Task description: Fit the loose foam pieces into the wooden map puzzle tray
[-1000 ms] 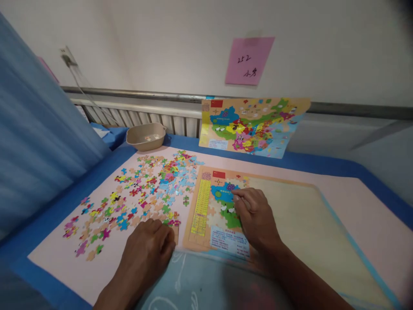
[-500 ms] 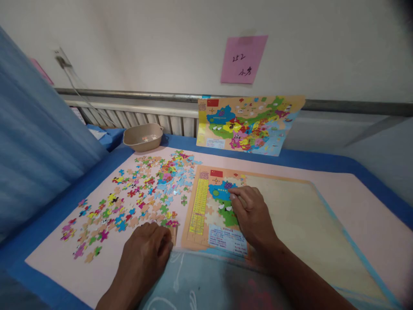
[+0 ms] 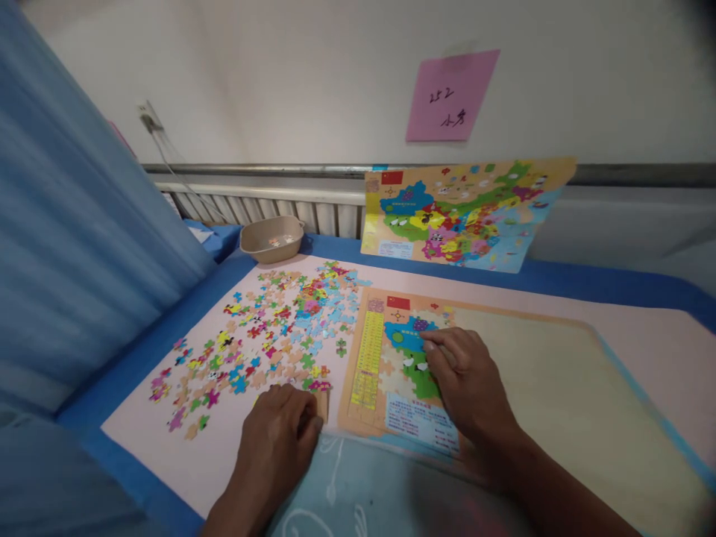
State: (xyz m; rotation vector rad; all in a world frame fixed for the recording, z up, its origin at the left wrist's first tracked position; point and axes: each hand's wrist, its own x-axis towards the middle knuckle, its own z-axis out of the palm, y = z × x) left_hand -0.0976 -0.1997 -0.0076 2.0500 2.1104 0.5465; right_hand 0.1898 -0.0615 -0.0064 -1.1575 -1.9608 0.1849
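My right hand (image 3: 467, 380) rests over the partly filled jigsaw puzzle board (image 3: 531, 380), its thumb and finger pinched together at the edge of the blue and green map area. Whatever is between those fingertips is hidden. Curled on the near side of the table is my left hand (image 3: 280, 432), left of the board's lower corner. Beside its fingers stands a small tan flat piece (image 3: 322, 406), partly covered, and I cannot tell if it is gripped. Assembled pieces fill the board's left part, with a yellow text column and a pale blue text panel (image 3: 419, 425).
Many loose puzzle pieces (image 3: 240, 380) spread over the pink sheet (image 3: 134, 429) at left. Behind them stands a beige basin (image 3: 272, 242) with a few pieces inside. A printed map picture (image 3: 464, 216) leans against the wall rail. A blue curtain (image 3: 101, 186) hangs at left.
The view has turned slightly left, so everything appears further right. Both hands keep nearly the same pose and place relative to the board.
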